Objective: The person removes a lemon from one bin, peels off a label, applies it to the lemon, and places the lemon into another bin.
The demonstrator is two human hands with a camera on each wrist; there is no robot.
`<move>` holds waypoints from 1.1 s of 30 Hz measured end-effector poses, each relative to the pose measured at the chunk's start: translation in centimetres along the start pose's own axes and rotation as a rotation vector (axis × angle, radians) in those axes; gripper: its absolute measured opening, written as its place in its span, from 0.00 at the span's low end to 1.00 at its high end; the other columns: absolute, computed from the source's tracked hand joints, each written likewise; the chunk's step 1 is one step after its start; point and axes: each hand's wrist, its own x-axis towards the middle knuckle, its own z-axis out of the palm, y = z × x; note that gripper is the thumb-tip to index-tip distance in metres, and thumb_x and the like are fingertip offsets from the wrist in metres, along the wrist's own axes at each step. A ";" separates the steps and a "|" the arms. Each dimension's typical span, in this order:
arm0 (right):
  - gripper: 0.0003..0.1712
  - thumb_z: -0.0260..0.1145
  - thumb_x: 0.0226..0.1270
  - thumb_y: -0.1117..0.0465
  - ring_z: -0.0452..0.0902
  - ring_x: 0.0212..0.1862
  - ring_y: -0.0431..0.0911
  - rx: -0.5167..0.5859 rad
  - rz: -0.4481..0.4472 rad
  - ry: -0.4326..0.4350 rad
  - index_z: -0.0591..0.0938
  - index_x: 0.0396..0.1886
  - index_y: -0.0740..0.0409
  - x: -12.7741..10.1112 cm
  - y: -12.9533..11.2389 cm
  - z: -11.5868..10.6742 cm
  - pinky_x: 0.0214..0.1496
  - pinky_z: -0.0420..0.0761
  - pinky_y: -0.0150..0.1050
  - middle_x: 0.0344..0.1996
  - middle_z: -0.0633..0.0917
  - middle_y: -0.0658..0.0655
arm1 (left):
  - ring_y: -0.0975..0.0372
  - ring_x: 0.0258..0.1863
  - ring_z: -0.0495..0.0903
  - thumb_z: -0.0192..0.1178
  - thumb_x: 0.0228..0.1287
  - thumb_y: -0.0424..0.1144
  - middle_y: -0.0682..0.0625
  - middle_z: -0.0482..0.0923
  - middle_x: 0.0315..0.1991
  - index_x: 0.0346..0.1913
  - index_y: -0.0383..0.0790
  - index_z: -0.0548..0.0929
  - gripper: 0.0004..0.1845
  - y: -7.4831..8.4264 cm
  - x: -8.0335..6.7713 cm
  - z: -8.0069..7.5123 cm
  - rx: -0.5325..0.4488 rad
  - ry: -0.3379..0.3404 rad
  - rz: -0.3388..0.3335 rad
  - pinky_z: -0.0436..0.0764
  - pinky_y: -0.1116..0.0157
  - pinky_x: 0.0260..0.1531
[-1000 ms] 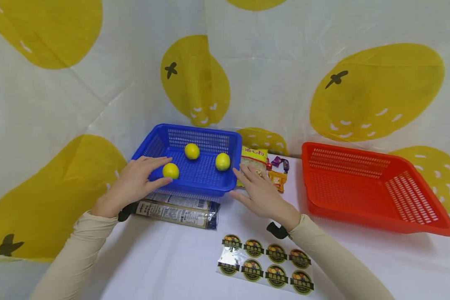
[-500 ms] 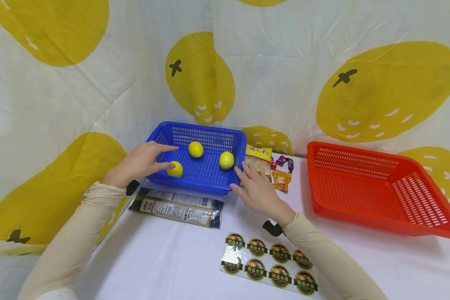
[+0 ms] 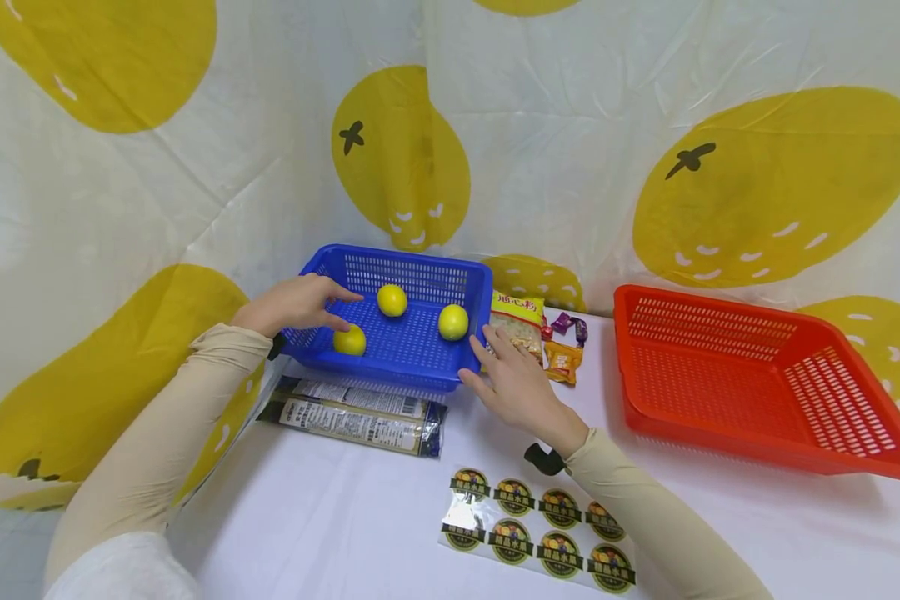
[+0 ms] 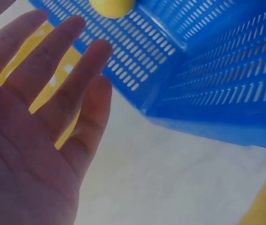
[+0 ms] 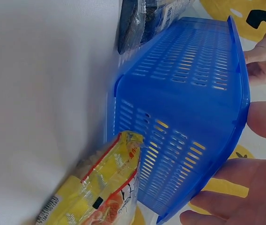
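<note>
Both hands are uncurled: the left hand [image 3: 296, 302] reaches over the blue basket [image 3: 405, 373] holding three lemons [image 3: 392, 300]; the right hand [image 3: 523, 387] touches its right rim. Only the left wrist view shows the left palm; only the right, the yellow packet [image 5: 100, 187]'s barcode. The worktop [image 3: 322, 517] is white, fruit-print cloth [image 3: 540, 142] hanging behind.

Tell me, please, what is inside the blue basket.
Three round yellow fruits are visible inside the blue basket; in the head view, the left hand covers part of the basket's left end.
</note>
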 end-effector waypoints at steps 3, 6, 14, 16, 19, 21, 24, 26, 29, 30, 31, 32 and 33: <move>0.39 0.51 0.80 0.37 0.55 0.81 0.63 0.005 0.000 -0.003 0.66 0.78 0.58 0.0 0.0 -0.2 0.76 0.65 0.64 0.80 0.60 0.65 | 0.50 0.56 0.81 0.73 0.63 0.47 0.44 0.84 0.62 0.66 0.44 0.81 0.29 0.1 0.7 -0.2 -0.008 -0.027 0.000 0.78 0.46 0.61; 0.40 0.52 0.79 0.37 0.55 0.81 0.63 0.005 0.005 -0.006 0.65 0.78 0.58 0.0 0.0 0.0 0.76 0.65 0.65 0.80 0.60 0.65 | 0.54 0.40 0.79 0.74 0.61 0.46 0.47 0.87 0.39 0.65 0.43 0.83 0.29 0.3 1.3 -0.2 -0.008 -0.071 -0.021 0.78 0.54 0.48; 0.40 0.53 0.79 0.38 0.56 0.80 0.64 -0.011 -0.004 0.021 0.66 0.78 0.59 0.0 0.1 0.5 0.75 0.66 0.65 0.80 0.61 0.66 | 0.57 0.34 0.77 0.75 0.60 0.43 0.46 0.84 0.38 0.63 0.45 0.84 0.27 -0.3 3.1 0.3 0.010 -0.157 -0.063 0.78 0.59 0.42; 0.40 0.53 0.79 0.38 0.56 0.80 0.65 -0.012 -0.005 0.023 0.66 0.78 0.59 0.0 0.0 0.6 0.75 0.66 0.65 0.80 0.61 0.66 | 0.50 0.48 0.83 0.76 0.59 0.42 0.41 0.86 0.55 0.64 0.44 0.83 0.28 -0.8 3.4 0.8 -0.005 -0.190 -0.075 0.81 0.54 0.55; 0.39 0.53 0.79 0.37 0.57 0.80 0.64 -0.009 -0.004 0.027 0.67 0.77 0.59 -0.1 -0.1 0.6 0.75 0.66 0.65 0.80 0.61 0.65 | 0.44 0.69 0.75 0.77 0.56 0.41 0.41 0.78 0.68 0.65 0.42 0.82 0.32 -1.6 3.6 1.5 -0.051 -0.228 -0.113 0.73 0.46 0.69; 0.39 0.52 0.79 0.37 0.57 0.80 0.64 -0.010 0.000 0.026 0.67 0.77 0.58 -0.1 -0.1 0.6 0.75 0.66 0.65 0.80 0.61 0.65 | 0.43 0.73 0.69 0.79 0.54 0.42 0.42 0.77 0.69 0.66 0.41 0.80 0.35 -1.8 3.7 1.8 -0.082 -0.249 -0.140 0.70 0.45 0.72; 0.40 0.53 0.79 0.37 0.56 0.80 0.64 -0.009 0.002 0.023 0.66 0.78 0.58 -0.1 -0.2 0.5 0.74 0.67 0.66 0.80 0.61 0.65 | 0.43 0.74 0.68 0.80 0.52 0.42 0.43 0.78 0.69 0.66 0.41 0.80 0.36 -2.0 3.8 1.9 -0.104 -0.265 -0.158 0.70 0.44 0.72; 0.40 0.53 0.79 0.37 0.56 0.80 0.64 -0.009 0.004 0.021 0.66 0.78 0.58 -0.1 -0.2 0.5 0.74 0.67 0.66 0.80 0.61 0.65 | 0.42 0.74 0.69 0.80 0.52 0.42 0.44 0.79 0.68 0.66 0.40 0.81 0.37 -1.9 3.8 1.9 -0.109 -0.278 -0.157 0.69 0.44 0.72; 0.40 0.53 0.79 0.37 0.56 0.80 0.64 -0.011 0.008 0.019 0.66 0.78 0.58 0.0 -0.1 0.5 0.74 0.67 0.66 0.80 0.61 0.65 | 0.43 0.73 0.70 0.81 0.51 0.42 0.44 0.80 0.67 0.66 0.40 0.81 0.37 -1.9 4.1 2.1 -0.117 -0.296 -0.155 0.69 0.44 0.72; 0.40 0.53 0.79 0.37 0.57 0.80 0.64 -0.013 0.007 0.020 0.66 0.78 0.58 0.0 -0.1 0.5 0.74 0.67 0.66 0.80 0.61 0.65 | 0.44 0.73 0.70 0.81 0.50 0.42 0.44 0.80 0.67 0.66 0.40 0.81 0.37 -2.0 4.2 2.1 -0.120 -0.304 -0.158 0.69 0.44 0.72; 0.40 0.53 0.79 0.37 0.57 0.80 0.64 -0.013 0.008 0.019 0.66 0.78 0.58 0.0 -0.1 0.5 0.74 0.67 0.66 0.80 0.61 0.65 | 0.44 0.73 0.71 0.81 0.50 0.41 0.44 0.80 0.66 0.66 0.40 0.81 0.37 -2.0 4.3 2.2 -0.122 -0.310 -0.158 0.69 0.44 0.72; 0.39 0.53 0.79 0.37 0.57 0.80 0.64 -0.012 0.007 0.019 0.67 0.78 0.58 0.0 -0.1 0.6 0.73 0.67 0.66 0.80 0.61 0.65 | 0.44 0.72 0.72 0.81 0.49 0.41 0.44 0.80 0.66 0.65 0.40 0.81 0.37 -2.0 4.4 2.3 -0.117 -0.318 -0.151 0.69 0.44 0.72; 0.39 0.53 0.79 0.37 0.57 0.80 0.64 -0.012 0.004 0.020 0.67 0.77 0.58 0.0 -0.1 0.6 0.73 0.67 0.66 0.80 0.61 0.65 | 0.44 0.71 0.73 0.81 0.48 0.40 0.44 0.81 0.66 0.65 0.40 0.82 0.37 -2.1 4.5 2.4 -0.119 -0.325 -0.151 0.70 0.45 0.72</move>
